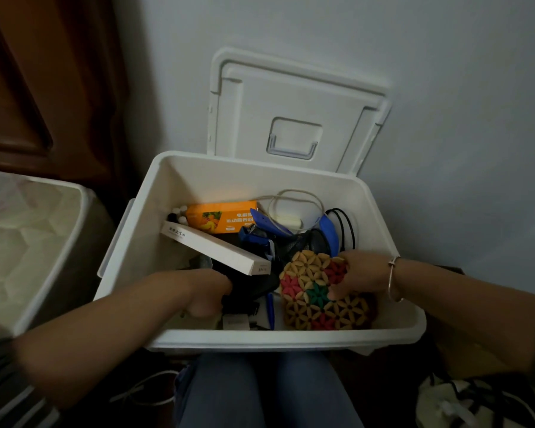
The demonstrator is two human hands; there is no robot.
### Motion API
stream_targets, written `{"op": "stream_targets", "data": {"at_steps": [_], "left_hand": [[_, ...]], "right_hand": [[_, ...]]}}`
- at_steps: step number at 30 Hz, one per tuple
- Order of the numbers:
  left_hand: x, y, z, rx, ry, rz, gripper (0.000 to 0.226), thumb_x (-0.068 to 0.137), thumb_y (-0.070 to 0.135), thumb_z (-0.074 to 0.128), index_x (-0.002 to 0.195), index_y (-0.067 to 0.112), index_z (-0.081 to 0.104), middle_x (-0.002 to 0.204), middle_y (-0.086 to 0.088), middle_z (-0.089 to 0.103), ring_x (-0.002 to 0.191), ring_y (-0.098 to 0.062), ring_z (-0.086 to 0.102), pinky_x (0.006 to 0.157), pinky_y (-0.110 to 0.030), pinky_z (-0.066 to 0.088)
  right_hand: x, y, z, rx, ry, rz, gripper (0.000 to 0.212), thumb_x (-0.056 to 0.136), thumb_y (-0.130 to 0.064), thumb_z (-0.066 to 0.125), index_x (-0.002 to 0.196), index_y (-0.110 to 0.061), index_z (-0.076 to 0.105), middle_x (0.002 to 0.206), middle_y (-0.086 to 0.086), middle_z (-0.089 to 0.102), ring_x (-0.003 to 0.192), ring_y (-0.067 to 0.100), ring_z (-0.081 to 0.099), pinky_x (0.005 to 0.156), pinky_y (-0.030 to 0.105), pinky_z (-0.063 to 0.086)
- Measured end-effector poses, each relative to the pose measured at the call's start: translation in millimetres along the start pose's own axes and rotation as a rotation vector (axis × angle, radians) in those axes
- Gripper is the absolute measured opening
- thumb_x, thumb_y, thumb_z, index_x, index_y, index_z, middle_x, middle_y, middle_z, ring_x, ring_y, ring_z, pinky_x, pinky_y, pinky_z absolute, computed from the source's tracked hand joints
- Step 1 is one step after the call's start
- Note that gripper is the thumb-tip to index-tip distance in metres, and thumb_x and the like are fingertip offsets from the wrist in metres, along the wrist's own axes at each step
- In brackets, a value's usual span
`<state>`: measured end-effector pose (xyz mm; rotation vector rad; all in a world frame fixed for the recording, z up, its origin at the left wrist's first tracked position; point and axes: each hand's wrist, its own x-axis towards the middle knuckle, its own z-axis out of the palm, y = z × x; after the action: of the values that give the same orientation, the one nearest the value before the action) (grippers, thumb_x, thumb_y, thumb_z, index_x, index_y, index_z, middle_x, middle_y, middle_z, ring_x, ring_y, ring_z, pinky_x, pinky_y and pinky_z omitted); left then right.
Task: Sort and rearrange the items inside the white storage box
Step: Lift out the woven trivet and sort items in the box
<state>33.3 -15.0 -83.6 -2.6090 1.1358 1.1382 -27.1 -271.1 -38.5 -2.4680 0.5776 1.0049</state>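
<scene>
White storage box: sits open just in front of the person's knees, which are in blue denim. Pale painted wall behind the box; its moulded lid stands upright against that wall, recessed handle showing. Dark wood panel to the left of the box, and just beside the box on that side a second white bin with a plastic liner. Light is dim.

Both hands are inside the box, at its near end. Left hand: fingers clenched round a black object, type unclear. Right hand, thin metal bangle on the wrist: fingers and thumb curled over a beaded piece in the near right corner, grasping it.

Beaded piece: oval beads strung in flower rosettes, mostly tan, some red and green. Mid-box: long flat white carton, tilted, matte. Far end: glossy orange carton, looped beige cord, black cable.
</scene>
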Motion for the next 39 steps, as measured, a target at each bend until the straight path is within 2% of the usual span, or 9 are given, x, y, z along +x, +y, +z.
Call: {"op": "stream_targets", "data": {"at_steps": [4,9,13,17,23,26,30,35,39], "left_hand": [[-1,2,-1,-0.052,-0.035,0.017,0.033,0.098,0.011,0.04,0.129,0.011,0.053,0.129,-0.01,0.056,0.115,-0.025,0.054,0.093,-0.03,0.043],[2,3,-1,-0.044,-0.058,0.007,0.032,0.099,0.012,0.04,0.129,0.011,0.053,0.129,-0.01,0.055,0.115,-0.025,0.054,0.086,-0.026,0.039],[-2,2,-2,-0.032,-0.068,0.008,0.029,0.097,0.02,0.045,0.119,0.008,0.059,0.121,-0.011,0.06,0.109,-0.025,0.057,0.08,-0.027,0.04],[-10,1,-3,-0.04,0.005,-0.001,0.029,0.095,0.027,0.048,0.115,0.011,0.061,0.118,-0.009,0.059,0.103,-0.024,0.057,0.082,-0.029,0.044],[-37,-12,-11,0.029,0.466,0.002,0.013,0.085,0.041,0.058,0.081,0.032,0.05,0.082,0.013,0.053,0.079,-0.011,0.055,0.068,-0.028,0.046],[-38,-26,-15,0.171,0.776,0.042,0.041,0.073,0.047,0.071,0.102,0.031,0.047,0.104,0.01,0.049,0.099,-0.016,0.053,0.074,-0.028,0.042],[-23,-34,-12,0.304,0.544,-0.065,0.083,0.077,0.048,0.068,0.146,0.03,0.024,0.147,0.003,0.027,0.135,-0.021,0.032,0.107,-0.037,0.034],[-18,-34,-22,0.22,0.601,0.025,0.024,0.096,0.03,0.045,0.118,0.025,0.052,0.119,0.004,0.059,0.107,-0.018,0.058,0.088,-0.039,0.048],[-29,-22,-43,0.145,0.671,0.022,0.018,0.098,0.027,0.046,0.114,0.02,0.05,0.111,0.0,0.062,0.096,-0.024,0.061,0.078,-0.039,0.049]], "right_hand": [[-3,7,-11,0.231,-0.139,-0.033,0.044,0.072,-0.01,0.077,0.114,-0.008,0.064,0.114,0.009,0.067,0.11,0.028,0.061,0.102,0.044,0.044],[7,-5,-14,-0.109,-0.161,0.009,0.057,0.071,-0.025,0.079,0.123,-0.012,0.058,0.125,0.008,0.06,0.116,0.026,0.054,0.105,0.043,0.04],[6,-17,-3,-0.516,0.082,0.036,0.074,0.065,-0.039,0.082,0.123,-0.009,0.045,0.119,0.008,0.056,0.105,0.023,0.055,0.087,0.031,0.048],[4,-25,14,-0.741,0.345,-0.036,0.059,0.078,-0.025,0.07,0.126,-0.01,0.038,0.123,0.013,0.05,0.107,0.027,0.053,0.088,0.036,0.045],[-1,-16,18,-0.702,0.314,-0.036,0.094,0.063,-0.037,0.083,0.136,-0.012,0.028,0.13,0.011,0.043,0.115,0.027,0.046,0.093,0.038,0.043],[-5,-12,16,-0.66,0.366,-0.064,0.098,0.063,-0.038,0.083,0.139,-0.015,0.026,0.134,0.009,0.039,0.118,0.027,0.042,0.098,0.038,0.04],[-18,-10,10,-0.52,0.406,-0.162,0.075,0.069,-0.037,0.077,0.13,-0.019,0.038,0.13,0.006,0.04,0.115,0.025,0.042,0.097,0.036,0.041],[-44,-3,4,-0.11,0.644,-0.438,0.039,0.079,-0.031,0.071,0.115,-0.022,0.058,0.121,-0.005,0.049,0.11,0.014,0.045,0.089,0.022,0.038],[-52,-2,4,0.181,0.767,-0.602,0.027,0.08,-0.021,0.071,0.107,-0.021,0.065,0.106,-0.011,0.06,0.099,0.002,0.051,0.082,0.002,0.032]]}}
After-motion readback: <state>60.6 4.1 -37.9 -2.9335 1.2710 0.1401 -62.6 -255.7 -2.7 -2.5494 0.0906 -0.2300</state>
